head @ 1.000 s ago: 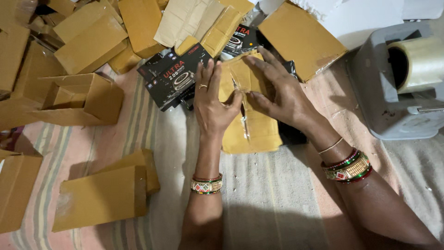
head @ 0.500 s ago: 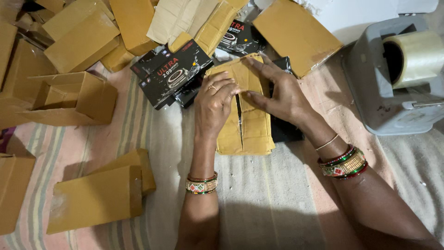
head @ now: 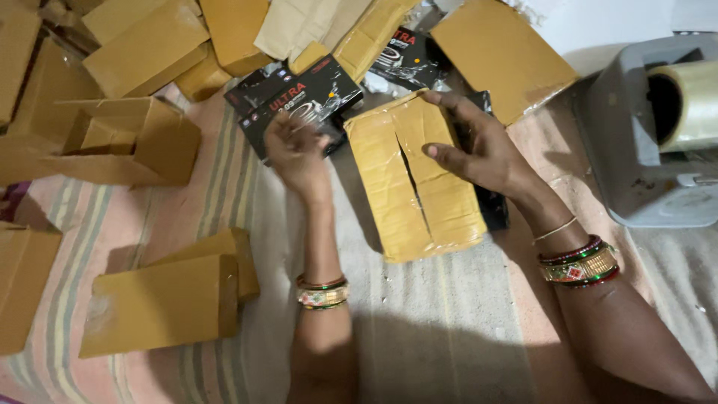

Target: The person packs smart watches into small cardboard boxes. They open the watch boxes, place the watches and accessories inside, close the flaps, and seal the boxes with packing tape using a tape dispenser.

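Observation:
A brown parcel (head: 407, 187), wrapped in clear tape with a slit down its middle, lies flat on the cloth in front of me. My right hand (head: 482, 153) rests on its upper right part, thumb on the flap and fingers curled over the far edge. My left hand (head: 298, 153) is off the parcel, just to its left, with its fingers loosely apart against the near edge of a black printed box (head: 303, 101). It grips nothing. Another black box (head: 407, 56) lies behind the parcel.
A grey tape dispenser (head: 636, 164) with a clear tape roll (head: 692, 105) stands at the right. An open cardboard box (head: 120, 142) sits at the left, closed brown boxes (head: 161, 303) at the lower left, and several more are piled along the top. A striped cloth (head: 441, 329) covers the floor.
My left hand has lifted off the parcel and moved left to the black box. My right hand has stayed on the parcel, whose taped top now shows.

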